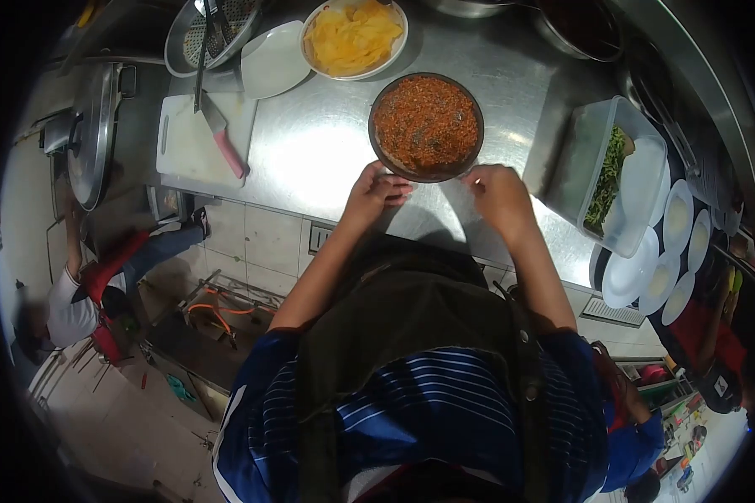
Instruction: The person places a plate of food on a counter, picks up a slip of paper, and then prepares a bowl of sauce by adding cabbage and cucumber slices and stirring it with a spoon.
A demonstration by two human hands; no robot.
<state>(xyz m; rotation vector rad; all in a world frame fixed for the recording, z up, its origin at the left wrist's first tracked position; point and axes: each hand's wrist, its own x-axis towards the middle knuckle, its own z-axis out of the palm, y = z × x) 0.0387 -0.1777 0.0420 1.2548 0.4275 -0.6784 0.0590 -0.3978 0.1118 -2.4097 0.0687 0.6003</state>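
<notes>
A dark-rimmed round bowl (426, 178) filled with a reddish-brown crumbly minced mixture (426, 121) is on the steel counter in front of me. My left hand (376, 198) is at its near left edge, thumb by the rim and fingers curled below it. At the near right edge, my right hand (499, 197) has its thumb and fingertips pinched against the rim. The bowl hides part of the fingertips. Just beyond it stands a white bowl (310, 65) of yellow, chip-like slices.
To the left lie a white cutting board (174, 159) and a pink-handled knife (228, 153), near a white plate (273, 63) and a metal colander (176, 63). At right are a plastic container (580, 168) with chopped greens and several white plates (632, 285). Other people stand around.
</notes>
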